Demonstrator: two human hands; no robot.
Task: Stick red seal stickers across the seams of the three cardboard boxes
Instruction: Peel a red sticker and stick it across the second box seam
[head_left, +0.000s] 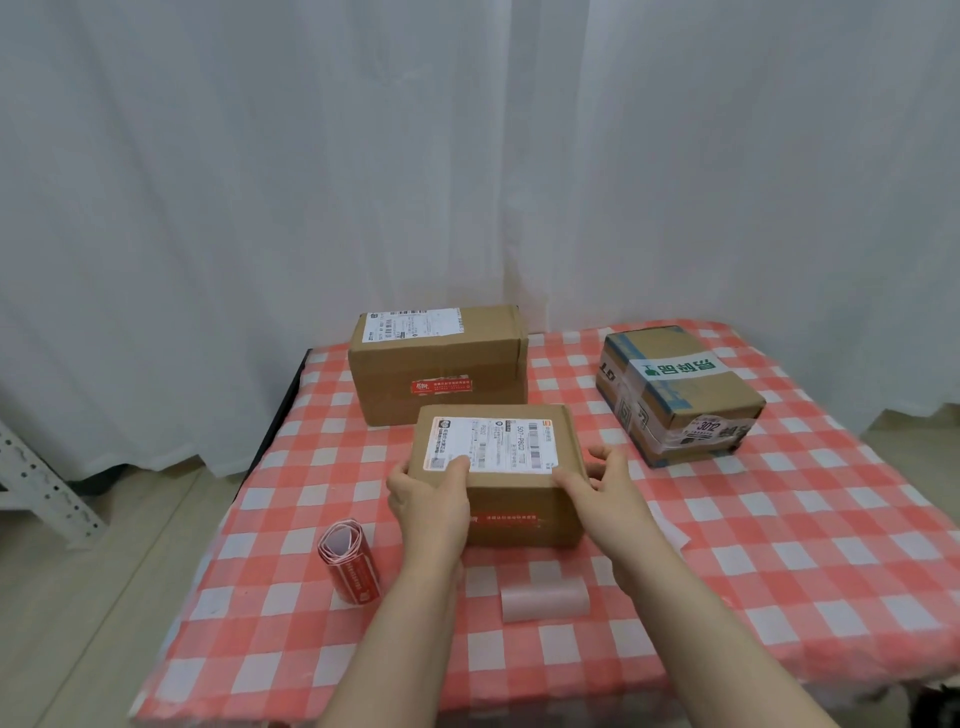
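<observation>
A small cardboard box with a white shipping label on top sits at the table's middle, a red seal sticker on its near face. My left hand grips its left side and my right hand grips its right side. Behind it stands a larger cardboard box with a red sticker on its front. A third, taped box with a green-and-white label lies at the back right, with no red sticker showing. A roll of red stickers stands left of my left arm.
The table wears a red-and-white checked cloth. A strip of peeled backing paper lies between my forearms, another scrap by my right arm. White curtains hang behind. A grey metal rack stands at the far left on the floor.
</observation>
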